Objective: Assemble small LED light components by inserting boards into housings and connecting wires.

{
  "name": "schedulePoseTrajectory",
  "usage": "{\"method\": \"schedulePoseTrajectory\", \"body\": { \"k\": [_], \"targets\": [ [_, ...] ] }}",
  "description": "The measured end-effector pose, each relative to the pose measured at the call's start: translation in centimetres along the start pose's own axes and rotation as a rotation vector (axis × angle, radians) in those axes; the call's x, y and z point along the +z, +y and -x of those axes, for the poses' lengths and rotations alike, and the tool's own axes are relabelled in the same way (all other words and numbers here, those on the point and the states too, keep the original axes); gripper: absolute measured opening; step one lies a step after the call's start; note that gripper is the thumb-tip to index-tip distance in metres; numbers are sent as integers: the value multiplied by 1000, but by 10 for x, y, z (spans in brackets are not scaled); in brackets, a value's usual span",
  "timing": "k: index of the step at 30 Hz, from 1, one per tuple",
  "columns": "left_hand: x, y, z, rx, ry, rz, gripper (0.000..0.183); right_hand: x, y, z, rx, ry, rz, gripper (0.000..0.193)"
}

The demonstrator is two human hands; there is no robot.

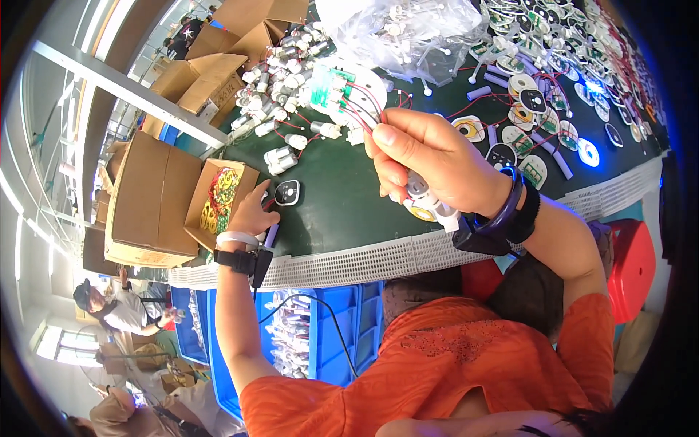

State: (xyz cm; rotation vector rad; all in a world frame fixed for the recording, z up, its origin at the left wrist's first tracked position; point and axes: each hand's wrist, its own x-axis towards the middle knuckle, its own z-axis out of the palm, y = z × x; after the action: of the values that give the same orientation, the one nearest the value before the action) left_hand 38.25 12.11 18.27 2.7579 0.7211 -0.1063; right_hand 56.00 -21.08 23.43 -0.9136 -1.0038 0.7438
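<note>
My right hand (437,156) is closed, raised over the green work surface (335,200). Between thumb and fingers it pinches the red and black wires of a white round part with a green circuit board (331,89). Below that palm show white cylindrical parts (419,188); whether the hand holds them too I cannot tell. My left hand (251,213) has thumb and forefinger apart beside a small black panel with a white rim (287,192), which has a red wire. A purple cylindrical cell (271,236) lies by its wrist. No held thing is visible in that hand.
An open carton (195,218) of yellow rings and wires stands left of my left hand, a larger carton (149,197) beyond. Piled white-and-grey motors (280,84), a clear plastic bag (408,40) and wired discs (535,116) cover the far side. Blue bins (338,328) sit below the edge.
</note>
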Motion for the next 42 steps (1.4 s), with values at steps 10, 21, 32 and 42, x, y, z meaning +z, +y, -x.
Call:
{"method": "schedulePoseTrajectory", "body": {
  "k": [10, 21, 32, 42],
  "targets": [
    [35, 28, 5, 225, 322, 60, 46, -1, 6, 0, 52, -8, 51, 30],
    [30, 34, 9, -79, 208, 531, 34, 8, 25, 1, 13, 15, 139, 26],
    [-11, 196, 72, 306, 43, 1597, 34, 28, 27, 13, -72, 53, 331, 21],
    [4, 253, 79, 310, 447, 1480, 48, 32, 1, 23, -481, 216, 970, 12]
  ]
}}
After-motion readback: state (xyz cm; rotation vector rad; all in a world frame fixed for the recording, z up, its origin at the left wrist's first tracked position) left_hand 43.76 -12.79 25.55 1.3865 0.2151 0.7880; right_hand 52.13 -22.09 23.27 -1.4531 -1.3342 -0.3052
